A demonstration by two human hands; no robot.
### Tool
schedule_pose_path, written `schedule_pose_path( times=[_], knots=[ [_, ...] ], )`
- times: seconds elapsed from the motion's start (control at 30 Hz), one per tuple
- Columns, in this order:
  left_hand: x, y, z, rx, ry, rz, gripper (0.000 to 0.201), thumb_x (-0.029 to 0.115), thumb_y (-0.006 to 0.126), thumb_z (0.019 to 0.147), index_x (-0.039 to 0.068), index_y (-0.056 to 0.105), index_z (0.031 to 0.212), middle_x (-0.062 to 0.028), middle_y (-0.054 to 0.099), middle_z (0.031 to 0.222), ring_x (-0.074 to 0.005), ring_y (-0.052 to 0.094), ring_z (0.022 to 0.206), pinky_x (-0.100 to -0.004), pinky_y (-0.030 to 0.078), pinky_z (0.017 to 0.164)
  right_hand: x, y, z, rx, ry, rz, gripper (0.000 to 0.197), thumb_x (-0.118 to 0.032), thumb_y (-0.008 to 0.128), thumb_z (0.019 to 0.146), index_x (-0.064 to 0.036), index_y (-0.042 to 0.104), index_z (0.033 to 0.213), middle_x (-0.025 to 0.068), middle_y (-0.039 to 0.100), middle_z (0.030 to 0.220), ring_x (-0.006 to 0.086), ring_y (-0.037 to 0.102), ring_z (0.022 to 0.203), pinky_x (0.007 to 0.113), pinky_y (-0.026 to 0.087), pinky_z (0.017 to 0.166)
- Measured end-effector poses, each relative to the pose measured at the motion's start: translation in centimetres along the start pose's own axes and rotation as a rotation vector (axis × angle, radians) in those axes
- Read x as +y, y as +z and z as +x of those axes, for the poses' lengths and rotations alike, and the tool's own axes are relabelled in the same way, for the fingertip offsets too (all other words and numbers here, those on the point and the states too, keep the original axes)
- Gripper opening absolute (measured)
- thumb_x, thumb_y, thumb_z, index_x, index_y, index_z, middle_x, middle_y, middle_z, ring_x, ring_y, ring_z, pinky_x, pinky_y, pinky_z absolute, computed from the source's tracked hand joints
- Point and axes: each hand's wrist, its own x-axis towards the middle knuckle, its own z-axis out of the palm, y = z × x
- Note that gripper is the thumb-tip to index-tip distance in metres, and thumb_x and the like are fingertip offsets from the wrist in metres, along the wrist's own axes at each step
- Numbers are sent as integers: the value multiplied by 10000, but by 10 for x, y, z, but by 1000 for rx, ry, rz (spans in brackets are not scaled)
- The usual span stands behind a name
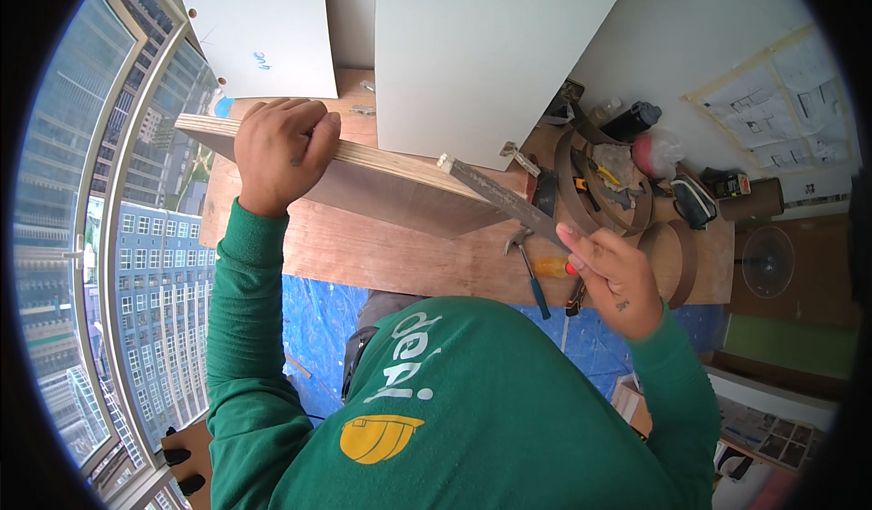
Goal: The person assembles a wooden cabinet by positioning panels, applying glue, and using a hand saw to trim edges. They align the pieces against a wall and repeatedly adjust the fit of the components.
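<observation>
Buildings [156,274] rose beyond a window [107,237] at far left. The left hand [283,154] gripped the upper edge of a plywood board [381,188], tilted over a wooden bench [391,263]. A flat grey bar [507,199] slanted across the board's right end, a claw hammer [530,274] lying nearby; the right hand [618,278] pinched the bar's near end, left of a coiled brown band [687,260].

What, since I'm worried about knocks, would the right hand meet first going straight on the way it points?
Beyond the dark flat strip it holds, the right hand would probably meet the right end of the plywood panel first, though depth is unclear and it might pass above.
</observation>
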Motion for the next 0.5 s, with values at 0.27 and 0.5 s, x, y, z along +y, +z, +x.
schedule_pose_path(
  times=[0.27,0.5],
  knots=[
    [-2,1,-2,-28,-18,-19,321,202,664,945,51,563,681,-132,544,646,-366,545,643,-465,406,660,-3,-13,6,44,-40,-46,555,27,719,983,-185,694,1496,76,574,850,207,558,689,308,496,655],
    [-1,1,-3,9,-7,-9,337,179,670,919,61,534,634,-114,528,612,-332,554,609,-459,388,621,-3,0,8,12,-83,-56,573,35,725,965,-182,695,1494,88,588,854,216,562,687,328,518,651]
  ],
)
